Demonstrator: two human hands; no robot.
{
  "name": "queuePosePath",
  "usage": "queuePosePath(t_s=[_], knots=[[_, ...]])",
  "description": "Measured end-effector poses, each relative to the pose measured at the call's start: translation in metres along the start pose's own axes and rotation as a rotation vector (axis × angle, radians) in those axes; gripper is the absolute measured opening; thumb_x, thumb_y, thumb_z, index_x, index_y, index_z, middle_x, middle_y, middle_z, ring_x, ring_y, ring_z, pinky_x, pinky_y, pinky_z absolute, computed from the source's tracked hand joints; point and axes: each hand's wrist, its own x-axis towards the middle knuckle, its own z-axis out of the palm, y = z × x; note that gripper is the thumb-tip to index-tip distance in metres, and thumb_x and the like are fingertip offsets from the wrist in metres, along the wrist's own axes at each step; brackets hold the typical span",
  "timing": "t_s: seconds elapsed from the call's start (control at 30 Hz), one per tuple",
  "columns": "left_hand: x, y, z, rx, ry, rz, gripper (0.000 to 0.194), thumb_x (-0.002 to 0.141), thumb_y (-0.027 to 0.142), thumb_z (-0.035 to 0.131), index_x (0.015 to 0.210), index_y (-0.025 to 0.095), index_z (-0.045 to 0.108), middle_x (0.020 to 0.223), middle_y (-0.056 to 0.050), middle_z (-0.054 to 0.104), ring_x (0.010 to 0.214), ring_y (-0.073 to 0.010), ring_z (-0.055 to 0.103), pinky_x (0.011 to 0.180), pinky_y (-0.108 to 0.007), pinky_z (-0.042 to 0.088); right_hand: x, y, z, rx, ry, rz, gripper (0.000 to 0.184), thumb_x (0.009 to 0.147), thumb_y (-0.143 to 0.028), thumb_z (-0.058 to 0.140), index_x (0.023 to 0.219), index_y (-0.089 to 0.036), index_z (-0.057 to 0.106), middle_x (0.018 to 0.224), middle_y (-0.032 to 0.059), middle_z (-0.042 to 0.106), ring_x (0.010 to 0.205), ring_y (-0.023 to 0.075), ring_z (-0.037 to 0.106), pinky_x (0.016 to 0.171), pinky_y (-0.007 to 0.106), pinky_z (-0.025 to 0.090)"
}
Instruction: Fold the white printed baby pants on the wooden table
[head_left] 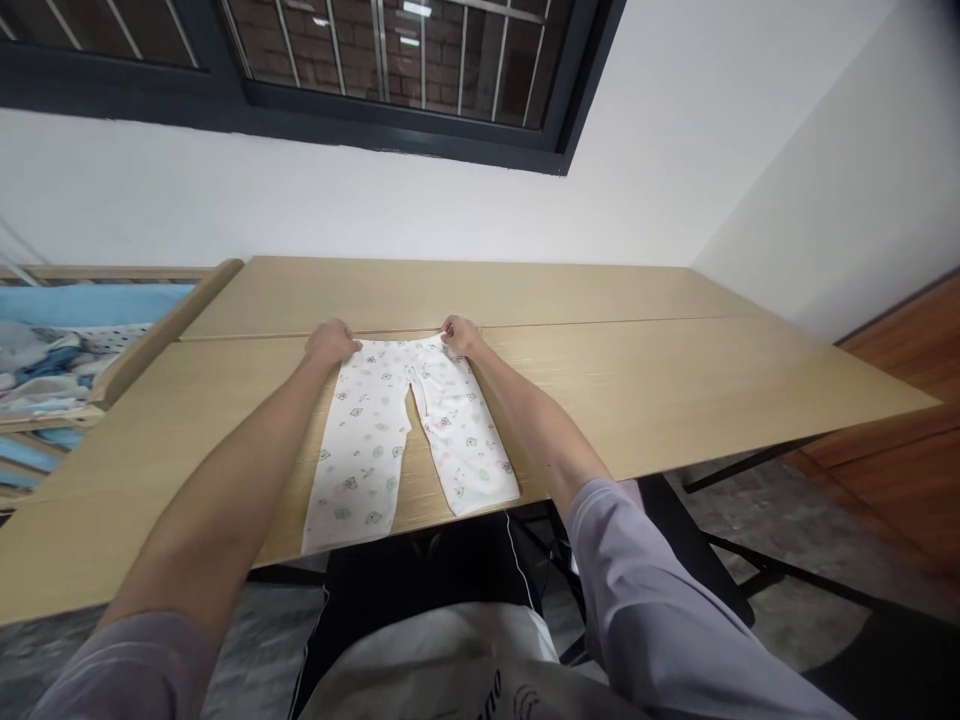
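The person's two hands are at the far end of a pair of small white trousers (pixel 360 430), which lie flat on the light wooden bench (pixel 675 370). The left hand (pixel 332 341) is at the left corner of the waistband, with the fingers bent and the thumb side touching the cloth; how firmly it holds the corner, one cannot tell. The right hand (pixel 460 336) has its thumb and fingers close together upon the right corner, and it pinches the fabric there. Thus the waistband is stretched between both hands, and the trousers lie on the near side of them, between the two forearms.

The two legs of the trousers point towards the person and stand apart, so that a narrow strip of wood shows between them. Their hems are at the near edge of the bench, the left one being wider. Small prints in green, grey and pink cover the cloth. A long seam of the bench passes just beyond the waistband. At the left stands a wooden cot (pixel 169 335) with clothes (pixel 56 365) inside it.
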Motion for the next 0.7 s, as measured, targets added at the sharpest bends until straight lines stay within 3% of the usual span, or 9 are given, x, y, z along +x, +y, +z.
queuePosePath(t_s=[0.17, 0.3, 0.4, 0.53, 0.6, 0.7], knots=[[-0.014, 0.01, -0.006, 0.091, -0.012, 0.007, 0.037, 0.086, 0.031, 0.069, 0.114, 0.007, 0.065, 0.129, -0.023, 0.065, 0.117, -0.034, 0.059, 0.095, -0.04, 0.045, 0.004, 0.003, 0.003, -0.028, -0.002, 0.026, 0.014, 0.082, -0.015, 0.063, 0.094, -0.022, 0.063, 0.101, 0.0031, 0.071, 0.105, 0.0217, 0.061, 0.105, 0.043, 0.035], [-0.053, 0.044, -0.015, 0.177, 0.044, 0.145, 0.045, 0.094, 0.029, 0.055, 0.129, 0.001, 0.054, 0.145, -0.033, 0.047, 0.135, -0.0431, 0.041, 0.106, -0.051, 0.035, 0.008, 0.007, -0.005, -0.005, -0.007, 0.05, 0.017, 0.084, -0.023, 0.063, 0.101, -0.021, 0.065, 0.107, 0.0052, 0.072, 0.106, 0.0229, 0.062, 0.101, 0.041, 0.04], [-0.108, 0.08, -0.01, 0.193, 0.003, 0.316, 0.046, 0.098, 0.037, 0.048, 0.132, 0.006, 0.052, 0.143, -0.028, 0.05, 0.134, -0.0394, 0.045, 0.107, -0.048, 0.035, 0.013, 0.014, -0.015, 0.039, -0.028, 0.031, 0.022, 0.089, -0.029, 0.058, 0.106, -0.019, 0.066, 0.113, 0.0071, 0.072, 0.105, 0.0213, 0.064, 0.096, 0.035, 0.044], [-0.205, 0.118, 0.021, 0.168, -0.231, 0.509, 0.052, 0.092, 0.064, 0.046, 0.107, 0.019, 0.068, 0.102, -0.012, 0.073, 0.092, -0.0288, 0.069, 0.082, -0.04, 0.051, 0.018, 0.021, -0.022, 0.096, -0.176, -0.035, 0.014, 0.084, -0.027, 0.064, 0.091, -0.016, 0.072, 0.103, 0.0065, 0.076, 0.092, 0.017, 0.068, 0.083, 0.024, 0.048], [-0.248, 0.129, 0.042, 0.158, -0.4, 0.61, 0.056, 0.094, 0.064, 0.041, 0.1, 0.017, 0.071, 0.095, -0.015, 0.074, 0.089, -0.031, 0.07, 0.078, -0.042, 0.052, 0.019, 0.022, -0.022, 0.102, -0.217, -0.053, 0.012, 0.081, -0.027, 0.069, 0.086, -0.016, 0.072, 0.1, 0.0064, 0.077, 0.089, 0.0165, 0.068, 0.08, 0.022, 0.049], [-0.286, 0.136, 0.068, 0.117, -0.392, 0.678, 0.053, 0.095, 0.058, 0.043, 0.099, 0.015, 0.073, 0.094, -0.017, 0.075, 0.091, -0.0331, 0.071, 0.079, -0.045, 0.053, 0.02, 0.021, -0.019, 0.076, -0.233, -0.055, 0.016, 0.079, -0.031, 0.073, 0.08, -0.016, 0.071, 0.093, 0.0067, 0.077, 0.085, 0.0173, 0.068, 0.075, 0.023, 0.049]])
